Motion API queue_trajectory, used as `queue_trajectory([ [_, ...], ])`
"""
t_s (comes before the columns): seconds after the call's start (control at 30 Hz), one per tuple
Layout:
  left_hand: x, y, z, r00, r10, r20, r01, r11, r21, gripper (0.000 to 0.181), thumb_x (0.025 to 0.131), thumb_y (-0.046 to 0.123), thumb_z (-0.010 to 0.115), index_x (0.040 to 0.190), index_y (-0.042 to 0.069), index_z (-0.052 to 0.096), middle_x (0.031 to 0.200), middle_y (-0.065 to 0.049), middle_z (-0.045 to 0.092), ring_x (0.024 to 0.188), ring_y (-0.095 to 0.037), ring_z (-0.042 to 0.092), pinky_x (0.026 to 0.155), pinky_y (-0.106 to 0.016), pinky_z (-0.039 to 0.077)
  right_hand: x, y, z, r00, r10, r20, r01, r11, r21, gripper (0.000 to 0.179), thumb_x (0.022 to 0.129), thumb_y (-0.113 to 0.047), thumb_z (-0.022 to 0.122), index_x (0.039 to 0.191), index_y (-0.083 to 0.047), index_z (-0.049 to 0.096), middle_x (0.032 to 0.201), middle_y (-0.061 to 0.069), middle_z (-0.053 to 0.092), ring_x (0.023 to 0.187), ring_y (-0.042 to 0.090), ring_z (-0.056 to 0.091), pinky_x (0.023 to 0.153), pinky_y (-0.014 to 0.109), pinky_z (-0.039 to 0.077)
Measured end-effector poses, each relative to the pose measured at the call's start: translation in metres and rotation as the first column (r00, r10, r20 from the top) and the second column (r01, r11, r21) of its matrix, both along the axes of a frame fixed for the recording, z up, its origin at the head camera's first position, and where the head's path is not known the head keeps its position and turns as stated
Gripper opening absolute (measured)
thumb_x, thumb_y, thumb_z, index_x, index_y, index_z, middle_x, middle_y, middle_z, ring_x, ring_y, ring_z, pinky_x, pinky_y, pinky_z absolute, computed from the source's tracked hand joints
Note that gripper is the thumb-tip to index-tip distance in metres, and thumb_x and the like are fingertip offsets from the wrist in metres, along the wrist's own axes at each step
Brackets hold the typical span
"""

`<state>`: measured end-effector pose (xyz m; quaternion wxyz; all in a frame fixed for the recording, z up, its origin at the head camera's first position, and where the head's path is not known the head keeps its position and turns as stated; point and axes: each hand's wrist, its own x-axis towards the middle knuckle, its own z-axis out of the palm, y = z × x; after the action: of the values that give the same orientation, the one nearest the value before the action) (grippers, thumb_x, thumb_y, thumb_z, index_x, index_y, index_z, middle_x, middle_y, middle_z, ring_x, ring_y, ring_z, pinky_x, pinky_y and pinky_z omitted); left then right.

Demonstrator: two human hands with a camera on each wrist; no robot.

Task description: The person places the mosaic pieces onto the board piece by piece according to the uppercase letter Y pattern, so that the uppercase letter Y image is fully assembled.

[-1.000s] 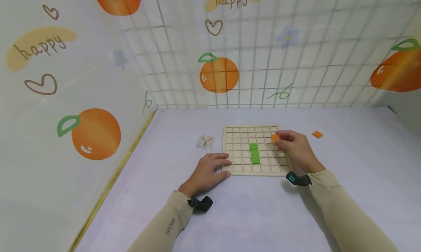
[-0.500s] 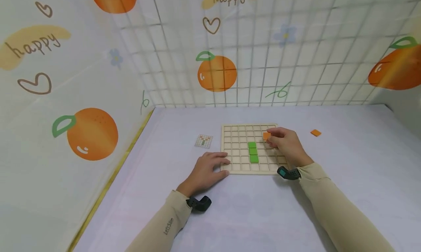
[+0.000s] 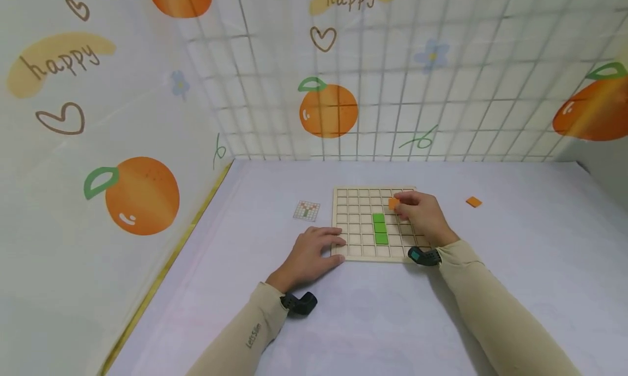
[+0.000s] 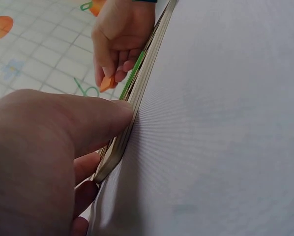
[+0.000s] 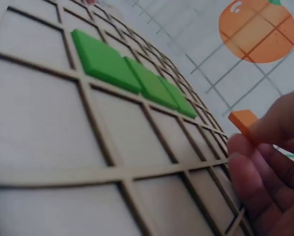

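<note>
A wooden grid board (image 3: 354, 210) lies on the table in the head view. Three green square tiles (image 3: 380, 228) sit in one column of its cells. My right hand (image 3: 424, 215) pinches an orange square tile (image 3: 393, 204) between thumb and fingers, over the board's far right part; the right wrist view shows this orange tile (image 5: 244, 120) tilted above the grid. My left hand (image 3: 310, 253) rests at the board's near left corner, fingertips on its left edge. In the left wrist view the thumb (image 4: 105, 115) touches the board's edge.
Another orange tile (image 3: 473, 201) lies on the table right of the board. To its left is a small printed pattern card (image 3: 306, 211). Behind the white tabletop stands a patterned curtain (image 3: 275, 109), which also runs down the left side.
My right hand has moved left across the board with the orange tile, from near its right edge toward the column of green tiles. The left hand has stayed put.
</note>
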<state>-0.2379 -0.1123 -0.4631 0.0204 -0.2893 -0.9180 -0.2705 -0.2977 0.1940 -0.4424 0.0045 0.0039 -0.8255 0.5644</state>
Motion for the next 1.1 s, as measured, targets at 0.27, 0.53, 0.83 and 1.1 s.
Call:
queue_trajectory([
  [0.27,0.0013,-0.0025,-0.0045,1.000,0.013,0.014,-0.013,1.000,0.006,0.031,0.092,0.035,0.070,0.121,0.024,0.072,0.144,0.008,0.054,0.130,-0.021,0.045,0.106,-0.048,0.034,-0.0012,-0.0040,-0.0070,1.000,0.005,0.020,-0.006,0.999,0.046,0.039,0.097,-0.016,0.062,0.134,-0.002,0.061,0.119,0.016,0.067,0.089,0.023,0.064,0.072,0.026,0.052],
  [0.53,0.0034,-0.0037,-0.0037,1.000,0.016,0.015,-0.016,1.000,0.009,0.032,0.092,0.036,0.069,0.121,0.024,0.072,0.145,0.008,0.054,0.130,-0.022,0.045,0.106,-0.048,0.034,-0.0043,-0.0071,-0.0077,1.000,0.014,0.019,-0.016,0.992,0.126,0.042,0.096,-0.015,0.062,0.136,-0.003,0.060,0.126,0.016,0.063,0.092,0.023,0.064,0.074,0.025,0.052],
  [0.83,0.0002,-0.0033,-0.0031,1.000,0.000,0.002,0.000,1.000,-0.004,0.032,0.093,0.037,0.068,0.123,0.024,0.071,0.145,0.009,0.054,0.129,-0.020,0.046,0.105,-0.047,0.035,-0.0028,-0.0071,-0.0037,1.000,0.018,0.001,-0.018,0.974,0.225,0.043,0.096,-0.013,0.059,0.137,-0.003,0.059,0.125,0.017,0.063,0.095,0.026,0.062,0.079,0.032,0.051],
  [1.1,0.0009,-0.0047,0.0000,1.000,-0.011,0.000,0.011,1.000,-0.016,0.032,0.094,0.037,0.068,0.123,0.025,0.071,0.145,0.010,0.054,0.130,-0.020,0.046,0.105,-0.048,0.035,0.0002,-0.0076,-0.0016,0.999,0.033,-0.003,-0.032,0.974,0.226,0.042,0.096,-0.014,0.060,0.135,0.000,0.057,0.123,0.019,0.061,0.098,0.027,0.062,0.079,0.030,0.052],
])
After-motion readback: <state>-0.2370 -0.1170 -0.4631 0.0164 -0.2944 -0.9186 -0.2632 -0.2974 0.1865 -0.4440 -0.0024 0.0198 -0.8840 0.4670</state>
